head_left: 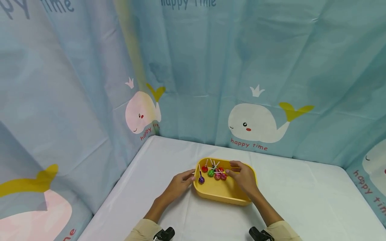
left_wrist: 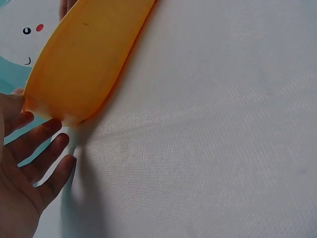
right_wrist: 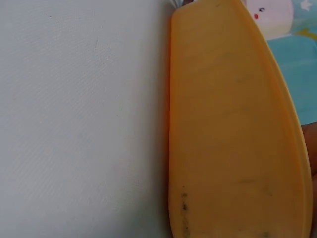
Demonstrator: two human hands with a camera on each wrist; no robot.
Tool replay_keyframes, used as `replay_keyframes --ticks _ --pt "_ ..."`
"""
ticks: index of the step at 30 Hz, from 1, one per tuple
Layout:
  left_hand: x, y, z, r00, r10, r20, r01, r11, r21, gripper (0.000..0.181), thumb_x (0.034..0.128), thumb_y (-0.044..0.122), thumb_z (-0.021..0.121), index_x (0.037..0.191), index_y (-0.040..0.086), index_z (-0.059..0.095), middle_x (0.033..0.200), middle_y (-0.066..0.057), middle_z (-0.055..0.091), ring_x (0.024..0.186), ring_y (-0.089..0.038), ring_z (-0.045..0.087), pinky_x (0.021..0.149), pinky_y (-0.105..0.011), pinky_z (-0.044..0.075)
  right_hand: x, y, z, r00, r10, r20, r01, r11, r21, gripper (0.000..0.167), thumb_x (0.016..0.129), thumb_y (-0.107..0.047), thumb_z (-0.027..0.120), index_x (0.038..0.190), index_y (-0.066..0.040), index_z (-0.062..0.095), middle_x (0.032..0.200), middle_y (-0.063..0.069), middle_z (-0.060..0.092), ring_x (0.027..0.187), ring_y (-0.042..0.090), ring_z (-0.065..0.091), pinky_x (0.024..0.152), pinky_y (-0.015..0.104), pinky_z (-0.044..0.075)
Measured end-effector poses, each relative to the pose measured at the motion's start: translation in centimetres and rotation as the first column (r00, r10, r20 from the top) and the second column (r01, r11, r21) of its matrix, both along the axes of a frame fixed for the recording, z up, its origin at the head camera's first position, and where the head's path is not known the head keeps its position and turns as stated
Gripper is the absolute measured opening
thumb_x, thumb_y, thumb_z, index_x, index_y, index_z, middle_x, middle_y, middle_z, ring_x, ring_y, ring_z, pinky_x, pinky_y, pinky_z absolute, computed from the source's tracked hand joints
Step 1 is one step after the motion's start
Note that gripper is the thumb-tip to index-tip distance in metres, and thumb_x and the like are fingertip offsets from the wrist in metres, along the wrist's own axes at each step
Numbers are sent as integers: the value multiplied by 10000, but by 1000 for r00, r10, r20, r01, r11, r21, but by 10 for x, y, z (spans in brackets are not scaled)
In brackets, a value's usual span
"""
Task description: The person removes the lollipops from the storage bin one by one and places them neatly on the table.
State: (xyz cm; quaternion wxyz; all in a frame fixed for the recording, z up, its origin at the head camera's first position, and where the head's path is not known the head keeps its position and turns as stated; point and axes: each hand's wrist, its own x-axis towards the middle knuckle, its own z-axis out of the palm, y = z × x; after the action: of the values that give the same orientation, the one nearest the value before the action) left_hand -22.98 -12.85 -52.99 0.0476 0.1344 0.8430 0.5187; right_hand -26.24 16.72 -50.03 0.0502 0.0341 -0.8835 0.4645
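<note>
A yellow tray (head_left: 217, 194) lies on the white table, holding several wrapped lollipops: a purple one (head_left: 201, 180) near its left wall, a green one (head_left: 210, 173), and red and pink ones grouped beside it. At the tray's left end, my left hand (head_left: 178, 184) touches the rim, fingers loosely spread; the left wrist view shows the hand (left_wrist: 25, 163) at the tray's outer wall (left_wrist: 84, 59). My right hand (head_left: 245, 177) reaches over the right side, fingertips beside the lollipops, thumb and finger apart. In the right wrist view the tray wall (right_wrist: 233, 124) hides most of that hand.
White cloth (head_left: 301, 194) covers the table around the tray. Blue curtains (head_left: 193, 67) printed with whales stand behind and along the left and right sides. A black strap-mounted device (head_left: 165, 234) shows at the left wrist, another (head_left: 260, 234) at the right.
</note>
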Motion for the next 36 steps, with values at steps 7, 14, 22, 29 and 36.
replay_keyframes --ticks 7,14,22,29,36 --pt "2 0 2 1000 -5 -7 5 1000 -1 501 1115 321 567 1555 84 541 1530 -144 598 1413 -373 569 1173 -559 470 -5 -2 -7 999 -9 45 8 1000 19 424 987 -183 774 1359 -5 678 1284 184 726 1207 370 687 1097 544 543" --pt "1 -1 3 1000 4 6 -4 1000 6 501 1115 329 566 1553 88 546 1519 -149 606 1419 -384 562 1187 -569 453 -8 -6 -9 997 -22 74 19 999 42 359 983 -137 763 1312 -4 712 1236 174 745 1160 348 692 1066 529 563" --pt "-1 -1 -1 1000 8 3 -8 1000 -4 492 1114 341 570 1545 105 563 1455 -139 659 1327 -338 631 1085 -490 565 -10 -7 -13 998 -2 58 -4 994 110 226 953 -14 753 1174 25 773 1142 176 771 1008 298 734 917 463 635" --pt "-1 -1 0 1000 7 11 -7 1000 -4 486 1112 335 575 1542 109 567 1409 -132 686 1213 -270 673 962 -354 621 -10 -7 -13 999 7 45 -13 992 126 145 947 10 739 1082 28 787 1035 154 785 940 270 741 830 425 638" --pt "-1 0 0 1000 11 -6 -11 1000 -10 496 1106 344 583 1535 96 572 1455 -129 662 1374 -343 599 1133 -524 523 -9 -8 -14 999 -5 49 -2 990 144 88 932 17 757 1010 -20 775 972 112 764 910 248 688 853 421 613"
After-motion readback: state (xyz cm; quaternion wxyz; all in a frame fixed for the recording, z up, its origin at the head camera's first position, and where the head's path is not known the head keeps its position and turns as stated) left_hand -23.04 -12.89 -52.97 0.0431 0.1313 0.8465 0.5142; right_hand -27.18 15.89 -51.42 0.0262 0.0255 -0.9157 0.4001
